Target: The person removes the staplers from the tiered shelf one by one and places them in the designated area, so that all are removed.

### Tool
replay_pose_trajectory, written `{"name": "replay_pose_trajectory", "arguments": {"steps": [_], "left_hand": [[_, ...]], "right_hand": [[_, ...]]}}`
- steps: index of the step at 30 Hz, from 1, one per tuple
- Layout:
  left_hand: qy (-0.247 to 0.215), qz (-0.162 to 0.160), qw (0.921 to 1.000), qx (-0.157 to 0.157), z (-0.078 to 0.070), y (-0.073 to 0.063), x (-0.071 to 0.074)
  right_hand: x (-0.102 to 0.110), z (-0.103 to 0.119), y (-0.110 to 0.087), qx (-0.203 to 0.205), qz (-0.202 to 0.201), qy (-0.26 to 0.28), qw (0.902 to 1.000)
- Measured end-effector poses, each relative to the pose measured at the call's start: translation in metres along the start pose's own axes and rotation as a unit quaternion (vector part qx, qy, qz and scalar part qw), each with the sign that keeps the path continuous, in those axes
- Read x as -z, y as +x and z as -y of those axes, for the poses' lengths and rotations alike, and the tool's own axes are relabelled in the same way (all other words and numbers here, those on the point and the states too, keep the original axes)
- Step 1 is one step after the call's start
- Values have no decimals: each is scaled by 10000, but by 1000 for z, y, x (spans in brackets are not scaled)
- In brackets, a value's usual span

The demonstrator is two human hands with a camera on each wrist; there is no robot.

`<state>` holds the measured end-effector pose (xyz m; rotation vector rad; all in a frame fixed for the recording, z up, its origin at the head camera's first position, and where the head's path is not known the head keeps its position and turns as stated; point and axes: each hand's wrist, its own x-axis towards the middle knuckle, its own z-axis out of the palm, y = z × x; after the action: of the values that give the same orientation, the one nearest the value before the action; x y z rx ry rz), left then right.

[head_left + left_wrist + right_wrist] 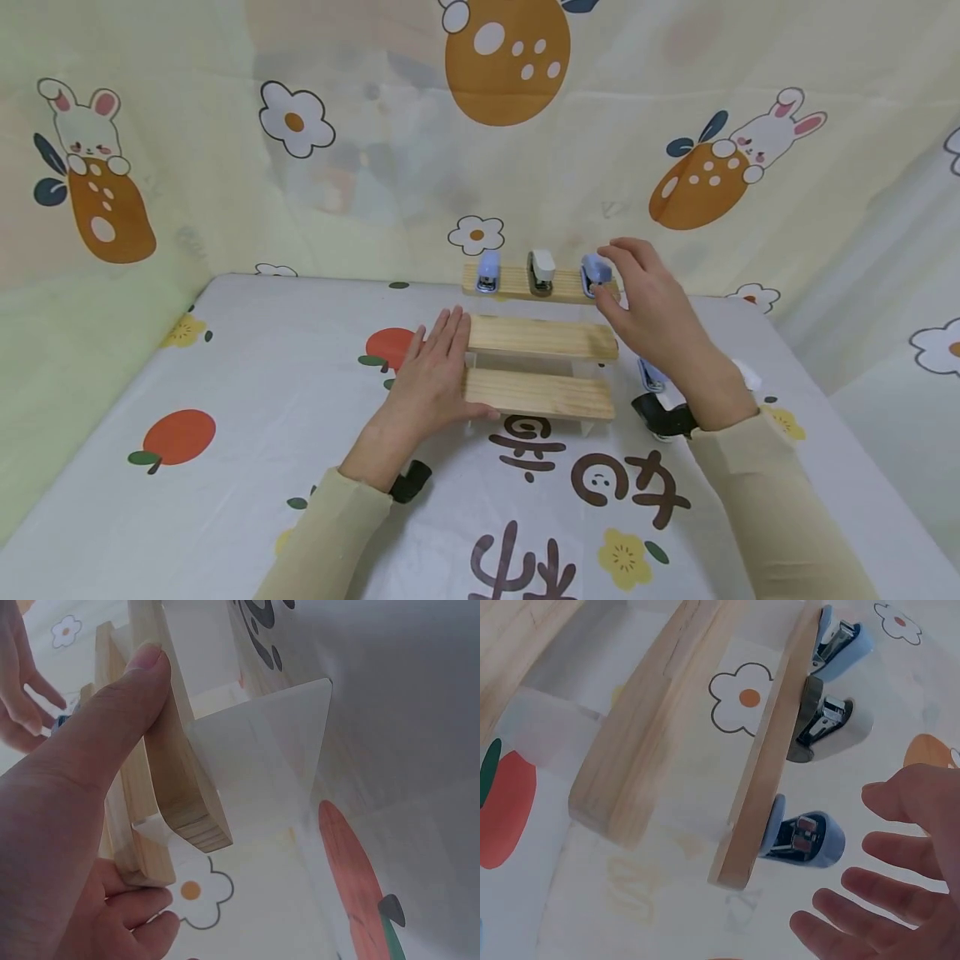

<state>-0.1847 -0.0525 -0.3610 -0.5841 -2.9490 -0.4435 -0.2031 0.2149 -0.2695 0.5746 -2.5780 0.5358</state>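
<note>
A three-step wooden display rack [542, 393] with translucent side supports stands on the table. My left hand [431, 375] holds its left end, the thumb over the front board and the fingers against the board ends behind. On the top board stand a blue stapler [488, 271] at left, a grey-white stapler [541, 272] in the middle and another blue stapler [595, 273] at right. My right hand [660, 308] is beside the right-hand blue stapler; the right wrist view shows a gap between its spread fingers [900, 851] and that stapler [810, 838].
Right of the rack another blue stapler [651, 375] lies on the table, partly behind my right wrist. A white item [748, 375] shows past that forearm, its kind unclear. A patterned cloth [247, 358] covers the table, and a printed curtain [375, 200] hangs close behind the rack.
</note>
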Motion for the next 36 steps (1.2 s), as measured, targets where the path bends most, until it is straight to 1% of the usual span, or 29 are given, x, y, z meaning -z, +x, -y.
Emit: {"name": "replay_pose_trajectory", "arguments": {"steps": [7,15,21,27,31,36], "left_hand": [[46,-27,10000,-43,0,0,-1],[0,-59,10000,-9,0,0,0],[12,-8,10000,9,-1,-1,0],[24,33,10000,53,0,-1,0],[-3,-11,10000,27,0,-1,0],[11,-1,10000,30,0,-1,0]], "right_hand": [[-8,3,6,-131,196,-5,9997],[-14,6,16,-325,380,-18,9987],[-20,4,19,-264,347,-87,9990],[-25,1,20,-242,358,-33,9991],[-28,-2,19,-273,395,-32,9988],[-30,-5,18,-234,313,-29,9992]]}}
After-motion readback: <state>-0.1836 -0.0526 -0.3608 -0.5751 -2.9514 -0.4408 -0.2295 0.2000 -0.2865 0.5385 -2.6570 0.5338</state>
